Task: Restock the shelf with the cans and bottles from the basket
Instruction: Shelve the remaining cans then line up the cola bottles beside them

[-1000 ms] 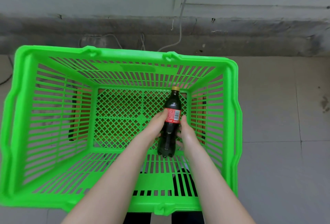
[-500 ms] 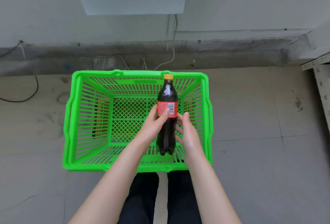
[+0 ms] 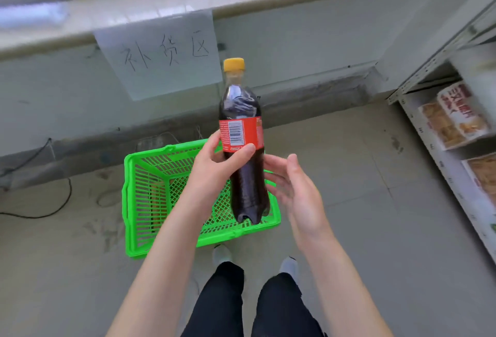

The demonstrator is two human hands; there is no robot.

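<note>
A dark cola bottle (image 3: 248, 186) with a yellow cap and red label stands upright in the air, high above the green plastic basket (image 3: 139, 202) on the floor. My left hand (image 3: 214, 167) grips the bottle round its middle, thumb across the label. Just to the bottle's right, my right hand (image 3: 292, 189) is spread with relaxed fingers whose tips pass behind the bottle; I cannot tell whether they touch it. The basket shows no other cans or bottles. The white metal shelf (image 3: 440, 148) runs along the right edge.
Flat packaged goods (image 3: 453, 116) lie on the shelf's boards. A paper sign (image 3: 166, 52) with handwriting hangs on the wall above the basket. Cables (image 3: 53, 210) trail over the floor at left. My legs and shoes (image 3: 222, 253) stand just behind the basket.
The bottle has come up out of the basket and risen well above it as I stood up. My right hand has come off its side and opened. The shelf has come into view.
</note>
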